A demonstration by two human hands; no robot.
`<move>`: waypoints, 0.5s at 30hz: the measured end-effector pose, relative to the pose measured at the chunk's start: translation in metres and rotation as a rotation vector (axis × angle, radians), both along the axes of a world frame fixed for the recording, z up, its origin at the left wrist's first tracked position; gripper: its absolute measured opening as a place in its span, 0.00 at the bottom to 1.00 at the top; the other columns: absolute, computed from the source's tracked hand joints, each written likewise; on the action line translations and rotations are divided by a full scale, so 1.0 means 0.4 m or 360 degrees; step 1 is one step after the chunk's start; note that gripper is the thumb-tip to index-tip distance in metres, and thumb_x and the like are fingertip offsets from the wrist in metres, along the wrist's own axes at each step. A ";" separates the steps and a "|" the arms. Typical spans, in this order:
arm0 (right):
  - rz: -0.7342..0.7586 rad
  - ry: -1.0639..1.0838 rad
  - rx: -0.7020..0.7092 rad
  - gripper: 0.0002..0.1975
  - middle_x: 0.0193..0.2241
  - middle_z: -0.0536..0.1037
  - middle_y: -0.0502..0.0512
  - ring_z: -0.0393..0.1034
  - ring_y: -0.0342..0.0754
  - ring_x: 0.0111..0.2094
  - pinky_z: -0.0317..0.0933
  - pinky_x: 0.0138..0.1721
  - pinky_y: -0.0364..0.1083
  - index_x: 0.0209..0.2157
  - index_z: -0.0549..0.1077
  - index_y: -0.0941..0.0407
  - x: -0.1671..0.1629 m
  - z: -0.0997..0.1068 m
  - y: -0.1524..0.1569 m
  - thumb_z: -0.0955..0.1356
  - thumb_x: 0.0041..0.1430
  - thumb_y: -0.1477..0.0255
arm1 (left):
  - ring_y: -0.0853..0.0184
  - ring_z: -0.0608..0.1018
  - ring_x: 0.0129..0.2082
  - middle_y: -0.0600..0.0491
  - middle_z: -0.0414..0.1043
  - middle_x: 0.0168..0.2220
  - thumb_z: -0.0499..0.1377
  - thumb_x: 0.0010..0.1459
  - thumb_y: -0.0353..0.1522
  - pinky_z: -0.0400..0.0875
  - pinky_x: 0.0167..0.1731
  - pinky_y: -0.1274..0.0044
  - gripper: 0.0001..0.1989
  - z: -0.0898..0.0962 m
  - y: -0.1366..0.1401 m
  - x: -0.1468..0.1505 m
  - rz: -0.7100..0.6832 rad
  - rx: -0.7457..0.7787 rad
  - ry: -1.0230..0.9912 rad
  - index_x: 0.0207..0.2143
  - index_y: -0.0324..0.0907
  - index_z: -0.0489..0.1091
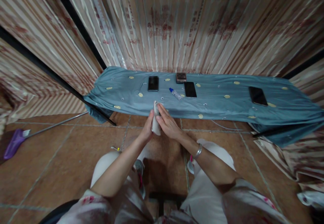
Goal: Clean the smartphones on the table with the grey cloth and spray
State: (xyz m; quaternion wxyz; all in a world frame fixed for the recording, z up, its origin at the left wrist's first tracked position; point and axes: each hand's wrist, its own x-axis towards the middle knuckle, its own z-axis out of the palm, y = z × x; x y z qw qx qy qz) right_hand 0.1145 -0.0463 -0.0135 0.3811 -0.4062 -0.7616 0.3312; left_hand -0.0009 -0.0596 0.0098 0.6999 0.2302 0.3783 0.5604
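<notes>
A white smartphone (156,126) is held tilted on edge in front of the table, its pale back with a camera at the top corner turned to the right. My left hand (147,127) grips it from the left side, with its fingers mostly hidden behind the phone. Against the back lies my right hand (169,124), fingers stretched out and thumb resting on the phone. Beyond the hands, a clear tube with a blue cap (175,94) lies on the blue cloth. Close to it are a black phone (190,89) and a small dark case with a clear lid (181,77).
A blue patterned cloth (215,107) covers the narrow table. On it lie a black square case (153,83) at left and another dark phone (258,95) at right. Black poles (78,24) and striped curtains (162,41) surround it. A purple-headed broom (15,143) lies on the tiled floor.
</notes>
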 end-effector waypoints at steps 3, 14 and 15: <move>0.0103 -0.0012 0.0079 0.32 0.70 0.47 0.58 0.38 0.49 0.70 0.36 0.70 0.54 0.69 0.47 0.57 -0.006 0.006 -0.015 0.55 0.69 0.58 | 0.65 0.66 0.63 0.52 0.76 0.52 0.52 0.64 0.38 0.59 0.61 0.75 0.16 -0.009 0.006 0.002 0.0118 0.0084 0.0030 0.45 0.42 0.76; 0.0362 -0.0086 0.0202 0.31 0.70 0.48 0.55 0.40 0.49 0.70 0.41 0.69 0.55 0.69 0.45 0.53 -0.025 0.038 -0.096 0.56 0.70 0.61 | 0.68 0.77 0.27 0.57 0.74 0.24 0.55 0.61 0.43 0.73 0.35 0.76 0.15 -0.056 0.067 -0.036 0.0478 -0.0201 0.0054 0.36 0.41 0.73; 0.0376 -0.0104 0.0243 0.31 0.70 0.48 0.57 0.40 0.50 0.70 0.41 0.69 0.55 0.69 0.45 0.55 -0.025 0.041 -0.101 0.55 0.70 0.59 | 0.69 0.75 0.23 0.57 0.72 0.22 0.54 0.61 0.44 0.73 0.33 0.76 0.16 -0.053 0.070 -0.040 0.0454 -0.0238 0.0043 0.35 0.41 0.73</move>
